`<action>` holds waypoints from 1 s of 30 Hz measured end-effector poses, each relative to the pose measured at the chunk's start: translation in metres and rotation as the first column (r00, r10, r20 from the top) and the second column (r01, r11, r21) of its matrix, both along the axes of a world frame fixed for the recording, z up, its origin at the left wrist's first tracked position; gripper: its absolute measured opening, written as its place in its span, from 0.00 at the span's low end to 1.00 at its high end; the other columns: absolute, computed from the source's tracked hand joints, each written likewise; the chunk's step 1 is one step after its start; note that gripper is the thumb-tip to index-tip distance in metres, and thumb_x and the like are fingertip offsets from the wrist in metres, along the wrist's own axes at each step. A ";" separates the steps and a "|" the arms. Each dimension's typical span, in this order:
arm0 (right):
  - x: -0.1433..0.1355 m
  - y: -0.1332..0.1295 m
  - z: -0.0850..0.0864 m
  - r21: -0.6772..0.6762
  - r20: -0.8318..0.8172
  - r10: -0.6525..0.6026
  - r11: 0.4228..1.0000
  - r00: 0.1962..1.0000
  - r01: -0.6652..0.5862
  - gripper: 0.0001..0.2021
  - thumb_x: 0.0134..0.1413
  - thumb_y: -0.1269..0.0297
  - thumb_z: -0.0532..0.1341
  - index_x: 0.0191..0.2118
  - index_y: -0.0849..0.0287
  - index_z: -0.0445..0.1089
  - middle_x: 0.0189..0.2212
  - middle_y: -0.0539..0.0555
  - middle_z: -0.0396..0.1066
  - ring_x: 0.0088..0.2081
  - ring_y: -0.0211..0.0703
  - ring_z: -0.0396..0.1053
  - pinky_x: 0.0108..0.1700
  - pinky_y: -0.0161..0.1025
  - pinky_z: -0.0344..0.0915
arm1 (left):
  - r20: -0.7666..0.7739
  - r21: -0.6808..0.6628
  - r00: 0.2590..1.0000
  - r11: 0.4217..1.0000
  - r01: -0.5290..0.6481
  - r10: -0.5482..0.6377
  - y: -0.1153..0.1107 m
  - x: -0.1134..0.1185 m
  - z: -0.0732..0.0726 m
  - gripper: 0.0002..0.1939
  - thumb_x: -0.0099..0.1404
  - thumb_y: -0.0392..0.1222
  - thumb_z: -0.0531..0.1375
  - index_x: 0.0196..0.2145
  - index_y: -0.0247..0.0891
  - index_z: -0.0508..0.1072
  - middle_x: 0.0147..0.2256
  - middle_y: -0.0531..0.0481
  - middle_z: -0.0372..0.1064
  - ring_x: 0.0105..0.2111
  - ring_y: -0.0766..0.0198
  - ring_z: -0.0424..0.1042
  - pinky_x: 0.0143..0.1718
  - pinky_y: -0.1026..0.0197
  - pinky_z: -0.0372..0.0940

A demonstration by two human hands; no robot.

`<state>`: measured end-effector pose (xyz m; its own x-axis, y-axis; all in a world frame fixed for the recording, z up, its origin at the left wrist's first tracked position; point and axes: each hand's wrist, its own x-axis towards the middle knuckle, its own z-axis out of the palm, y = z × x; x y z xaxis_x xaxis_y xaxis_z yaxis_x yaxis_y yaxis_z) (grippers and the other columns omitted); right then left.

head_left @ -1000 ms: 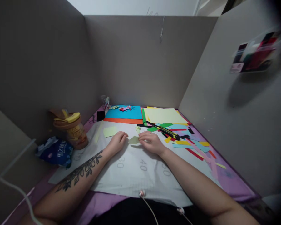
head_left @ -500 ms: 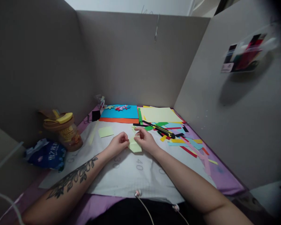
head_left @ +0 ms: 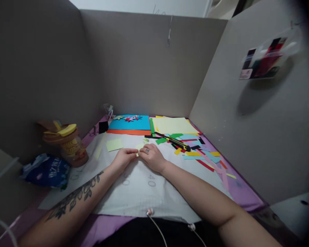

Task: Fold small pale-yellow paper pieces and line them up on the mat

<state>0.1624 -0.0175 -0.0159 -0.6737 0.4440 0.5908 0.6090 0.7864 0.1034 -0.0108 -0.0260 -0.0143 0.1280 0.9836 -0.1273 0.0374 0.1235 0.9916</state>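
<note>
Head view: my left hand [head_left: 123, 159] and right hand [head_left: 152, 158] pinch a pale-green paper piece [head_left: 139, 146] near the far edge of the numbered white sheet [head_left: 134, 199]. Folding seems underway, calling next for a firm, even press.

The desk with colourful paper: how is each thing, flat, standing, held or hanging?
Small pale green paper piece: held, partly covered.
Left hand: pinching it.
Right hand: fingers bent over it.
Pale green paper square: lying flat.
Colourful paper stars: lying on blue sheet.
Black and yellow utility knife: lying on paper scraps.
Brown and yellow cup: standing.
Blue plastic packet: crinkled.
Clear plastic bag: hanging.
</note>
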 end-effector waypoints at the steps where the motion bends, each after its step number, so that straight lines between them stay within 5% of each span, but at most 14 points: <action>1: -0.001 0.001 0.000 0.008 0.015 -0.003 1.000 1.000 0.002 0.09 0.61 0.70 0.52 0.35 0.59 0.70 0.35 0.55 0.71 0.41 0.45 0.60 0.42 0.43 0.54 | -0.057 0.014 0.998 1.000 0.004 -0.003 -0.001 0.000 0.001 0.14 0.47 0.38 0.62 0.33 0.31 0.77 0.31 0.44 0.75 0.30 0.63 0.71 0.32 0.64 0.64; 9: 0.004 0.002 -0.003 -0.075 0.168 0.068 0.996 0.983 -0.056 0.08 0.61 0.68 0.53 0.36 0.59 0.70 0.35 0.55 0.72 0.38 0.42 0.63 0.37 0.40 0.53 | -0.548 0.172 0.828 0.952 0.253 -0.120 -0.003 -0.015 0.007 0.16 0.53 0.37 0.54 0.36 0.37 0.78 0.37 0.50 0.76 0.37 0.58 0.72 0.40 0.61 0.65; 12: 0.006 0.004 -0.005 -0.119 0.190 0.087 0.991 0.978 -0.065 0.09 0.60 0.68 0.53 0.37 0.59 0.70 0.36 0.55 0.73 0.37 0.41 0.64 0.37 0.39 0.53 | -0.688 0.258 0.722 0.906 0.335 -0.071 -0.004 -0.018 0.010 0.18 0.55 0.35 0.51 0.38 0.36 0.77 0.44 0.47 0.73 0.43 0.57 0.71 0.47 0.59 0.63; 19: 0.009 0.002 -0.002 -0.249 0.188 0.149 0.963 0.971 -0.099 0.09 0.59 0.68 0.53 0.38 0.61 0.70 0.36 0.57 0.71 0.40 0.42 0.65 0.41 0.40 0.57 | -0.886 0.421 0.441 0.652 0.630 0.146 -0.014 -0.016 0.013 0.17 0.63 0.36 0.49 0.42 0.39 0.76 0.52 0.44 0.66 0.55 0.53 0.60 0.57 0.49 0.54; 27: 0.009 -0.007 0.005 -0.363 0.172 0.138 0.929 0.975 -0.067 0.17 0.59 0.58 0.53 0.52 0.53 0.65 0.41 0.58 0.66 0.45 0.48 0.60 0.45 0.44 0.58 | -0.914 0.402 0.278 0.740 0.540 0.294 -0.011 -0.018 0.019 0.13 0.63 0.40 0.52 0.36 0.39 0.76 0.52 0.42 0.65 0.57 0.43 0.55 0.51 0.41 0.58; 29: 0.008 -0.007 0.005 -0.382 0.175 0.127 0.923 0.976 -0.052 0.17 0.59 0.57 0.53 0.53 0.53 0.64 0.42 0.58 0.66 0.45 0.48 0.59 0.46 0.45 0.58 | -0.886 0.464 0.280 0.718 0.519 0.370 -0.020 -0.017 0.031 0.12 0.62 0.39 0.53 0.33 0.38 0.76 0.49 0.40 0.67 0.54 0.43 0.60 0.49 0.40 0.59; 30: 0.008 -0.007 0.004 -0.388 0.171 0.119 0.921 0.978 -0.044 0.17 0.59 0.57 0.53 0.52 0.53 0.65 0.43 0.58 0.65 0.45 0.48 0.59 0.47 0.46 0.58 | -0.858 0.513 0.338 0.666 0.542 0.386 -0.029 -0.016 0.039 0.11 0.63 0.39 0.52 0.34 0.39 0.76 0.47 0.41 0.69 0.51 0.46 0.63 0.48 0.41 0.60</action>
